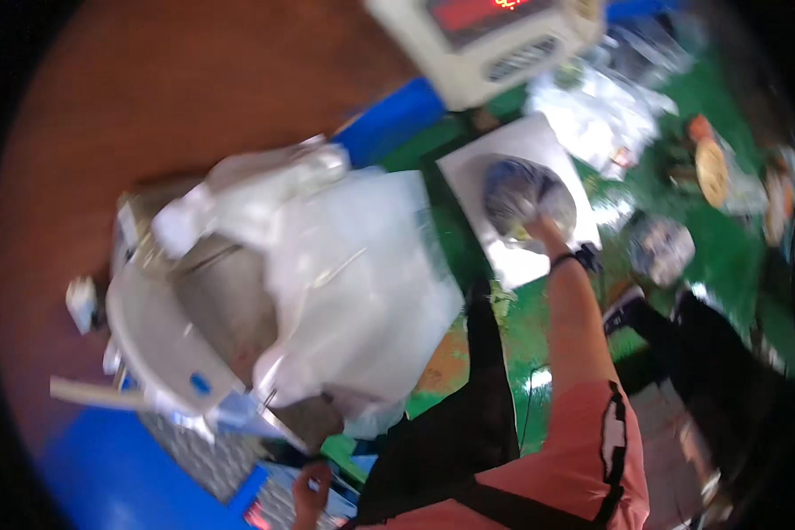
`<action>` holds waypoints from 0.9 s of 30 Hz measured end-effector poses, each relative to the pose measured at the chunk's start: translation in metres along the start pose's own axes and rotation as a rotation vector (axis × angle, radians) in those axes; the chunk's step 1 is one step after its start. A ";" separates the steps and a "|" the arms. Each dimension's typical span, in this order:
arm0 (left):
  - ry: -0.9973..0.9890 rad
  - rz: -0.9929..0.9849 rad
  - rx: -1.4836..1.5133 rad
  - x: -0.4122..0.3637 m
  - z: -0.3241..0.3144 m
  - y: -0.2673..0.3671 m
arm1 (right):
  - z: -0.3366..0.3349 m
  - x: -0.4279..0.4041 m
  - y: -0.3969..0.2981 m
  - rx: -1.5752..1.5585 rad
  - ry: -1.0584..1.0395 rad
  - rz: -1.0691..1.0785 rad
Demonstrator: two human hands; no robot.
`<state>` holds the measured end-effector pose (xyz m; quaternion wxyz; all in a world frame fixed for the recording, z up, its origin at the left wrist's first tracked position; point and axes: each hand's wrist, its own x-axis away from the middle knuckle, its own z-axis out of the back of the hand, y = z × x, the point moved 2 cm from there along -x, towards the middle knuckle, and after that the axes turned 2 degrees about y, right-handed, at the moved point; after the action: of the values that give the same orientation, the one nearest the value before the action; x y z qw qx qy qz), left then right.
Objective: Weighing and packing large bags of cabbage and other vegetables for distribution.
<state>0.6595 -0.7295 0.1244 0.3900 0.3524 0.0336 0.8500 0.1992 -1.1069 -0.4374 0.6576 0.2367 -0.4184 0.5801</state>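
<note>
My right hand [544, 232] reaches onto the white platform of a weighing scale [523, 152], at the near edge of a rounded, dark plastic-wrapped bundle [517, 189]. Blur hides whether its fingers grip the bundle. Low in the view, my left hand [311, 493] is beside the lower end of a container lined with a big translucent plastic bag [364, 291]; its fingers look curled, and what it holds, if anything, cannot be made out. The scale's display head [490, 40], with lit red digits, stands at the top.
Clear plastic bags [596, 112] lie on the wet green floor right of the scale. Another filled bag [661, 250] sits nearer. Another person's dark-clad legs [695, 351] are at the right. A brown surface spans the upper left, and a blue one [106, 470] the lower left.
</note>
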 end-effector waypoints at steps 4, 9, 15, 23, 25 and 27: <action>0.204 0.109 0.051 -0.014 0.049 0.038 | -0.018 0.102 -0.064 -0.235 0.161 0.086; 0.473 0.058 0.697 -0.043 0.108 0.072 | 0.009 0.218 -0.070 -0.139 0.161 0.019; 0.354 0.172 1.357 -0.092 0.130 0.033 | 0.026 0.417 -0.121 -0.146 0.162 0.097; -0.046 0.129 1.636 -0.144 0.124 -0.021 | -0.015 0.641 -0.170 -0.259 0.607 0.202; -0.071 0.014 1.626 -0.127 0.116 -0.021 | -0.025 0.696 -0.184 -0.312 0.687 0.134; 0.199 -0.682 0.714 -0.057 0.117 0.007 | -0.049 0.751 -0.192 -0.360 0.763 0.060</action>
<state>0.7539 -0.7990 0.1816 0.4957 0.3500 0.4724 0.6392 0.3795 -0.6850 0.1891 0.7791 -0.1260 -0.2462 0.5625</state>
